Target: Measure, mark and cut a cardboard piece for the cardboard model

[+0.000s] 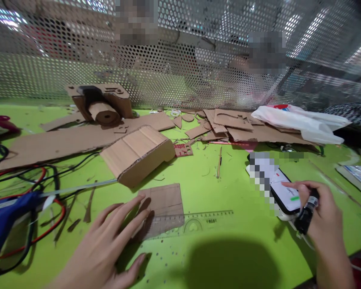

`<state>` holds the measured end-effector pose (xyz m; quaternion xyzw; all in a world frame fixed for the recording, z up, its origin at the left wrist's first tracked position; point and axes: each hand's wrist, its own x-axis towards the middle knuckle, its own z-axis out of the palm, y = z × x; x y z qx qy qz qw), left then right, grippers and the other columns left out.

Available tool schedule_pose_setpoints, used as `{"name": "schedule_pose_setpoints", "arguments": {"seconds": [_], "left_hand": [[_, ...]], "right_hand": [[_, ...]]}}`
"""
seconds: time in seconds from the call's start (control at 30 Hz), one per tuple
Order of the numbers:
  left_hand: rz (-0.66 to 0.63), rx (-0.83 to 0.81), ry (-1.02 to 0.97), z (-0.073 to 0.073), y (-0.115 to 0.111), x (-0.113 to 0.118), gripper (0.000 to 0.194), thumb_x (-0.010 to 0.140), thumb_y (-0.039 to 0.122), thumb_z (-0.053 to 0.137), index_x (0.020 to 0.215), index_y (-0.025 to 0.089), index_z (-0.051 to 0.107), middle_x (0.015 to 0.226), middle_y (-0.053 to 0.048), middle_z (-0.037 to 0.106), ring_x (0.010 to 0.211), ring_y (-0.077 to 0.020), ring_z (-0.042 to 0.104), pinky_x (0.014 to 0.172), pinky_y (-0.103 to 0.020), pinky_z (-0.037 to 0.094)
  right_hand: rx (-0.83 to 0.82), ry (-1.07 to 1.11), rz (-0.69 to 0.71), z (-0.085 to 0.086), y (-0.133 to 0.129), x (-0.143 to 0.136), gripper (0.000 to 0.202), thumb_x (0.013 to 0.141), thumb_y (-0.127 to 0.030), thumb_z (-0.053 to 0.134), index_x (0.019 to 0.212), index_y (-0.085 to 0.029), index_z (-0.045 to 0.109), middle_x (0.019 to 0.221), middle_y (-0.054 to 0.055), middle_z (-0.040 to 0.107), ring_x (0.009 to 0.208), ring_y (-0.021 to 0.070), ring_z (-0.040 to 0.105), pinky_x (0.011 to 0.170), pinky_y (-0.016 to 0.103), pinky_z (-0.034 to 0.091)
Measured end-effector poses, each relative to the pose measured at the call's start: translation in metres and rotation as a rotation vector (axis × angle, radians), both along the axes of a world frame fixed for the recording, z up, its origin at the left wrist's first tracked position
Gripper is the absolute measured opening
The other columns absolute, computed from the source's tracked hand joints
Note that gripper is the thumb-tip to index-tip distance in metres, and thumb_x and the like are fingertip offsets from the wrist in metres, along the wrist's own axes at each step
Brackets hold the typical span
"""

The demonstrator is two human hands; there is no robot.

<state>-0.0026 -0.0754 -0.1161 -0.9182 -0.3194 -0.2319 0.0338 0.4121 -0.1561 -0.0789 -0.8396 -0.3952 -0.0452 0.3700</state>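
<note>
My left hand (111, 237) lies with spread fingers, its fingertips at a small flat piece of cardboard (165, 196) marked with lines. Across the lower part of that piece runs a clear plastic ruler (210, 216) with a protractor shape in it. At the right, my right hand (323, 212) is closed around a short black cylinder (306, 214) with a silvery band, whose kind I cannot make out. Its index finger stretches out over the lit screen of a phone (284, 190). Beyond the left hand sits a folded cardboard box shape (138, 152).
A blue glue gun (10, 220) and tangled cables lie at the left. Farther back stand a cardboard camera model (100, 102), cardboard scraps (219, 122) and a white plastic bag (301, 120). A pencil (219, 162) lies mid-table. A perforated metal screen (180, 64) borders the back.
</note>
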Motion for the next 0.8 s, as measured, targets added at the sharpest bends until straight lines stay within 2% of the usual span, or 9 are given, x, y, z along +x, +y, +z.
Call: {"name": "schedule_pose_setpoints", "arguments": {"seconds": [0.23, 0.43, 0.57, 0.8], "left_hand": [[0.0, 0.024, 0.005, 0.002, 0.001, -0.001, 0.055, 0.085, 0.035, 0.045, 0.137, 0.016, 0.042, 0.143, -0.017, 0.044, 0.117, -0.0341, 0.05, 0.099, -0.048, 0.038], [-0.114, 0.126, 0.115, 0.007, 0.008, -0.006, 0.06, 0.08, 0.035, 0.055, 0.133, 0.009, 0.047, 0.141, -0.021, 0.045, 0.116, -0.0332, 0.051, 0.097, -0.043, 0.041], [-0.047, 0.068, 0.039, 0.005, 0.004, 0.0, 0.049, 0.087, 0.03, 0.046, 0.132, 0.01, 0.045, 0.143, -0.019, 0.041, 0.122, -0.0327, 0.046, 0.102, -0.046, 0.035], [-0.032, 0.05, 0.003, 0.002, 0.001, 0.002, 0.048, 0.088, 0.032, 0.045, 0.132, 0.012, 0.046, 0.143, -0.017, 0.044, 0.124, -0.0324, 0.047, 0.104, -0.045, 0.034]], "right_hand": [[-0.012, 0.006, 0.028, -0.002, 0.0, 0.001, 0.042, 0.08, -0.063, 0.047, 0.092, -0.024, 0.057, 0.099, 0.014, 0.075, 0.085, 0.0331, 0.065, 0.068, 0.042, 0.047], [0.015, 0.023, -0.009, -0.003, -0.009, -0.004, 0.04, 0.084, -0.066, 0.044, 0.09, -0.027, 0.053, 0.093, 0.011, 0.077, 0.081, 0.0318, 0.065, 0.065, 0.04, 0.047], [0.037, 0.012, -0.034, -0.003, -0.015, -0.006, 0.038, 0.085, -0.063, 0.046, 0.09, -0.027, 0.055, 0.091, 0.009, 0.077, 0.07, 0.0289, 0.065, 0.06, 0.038, 0.046], [0.056, -0.013, -0.065, -0.006, -0.015, -0.004, 0.042, 0.081, -0.064, 0.048, 0.089, -0.025, 0.059, 0.093, 0.011, 0.075, 0.08, 0.0311, 0.066, 0.063, 0.038, 0.047]]}}
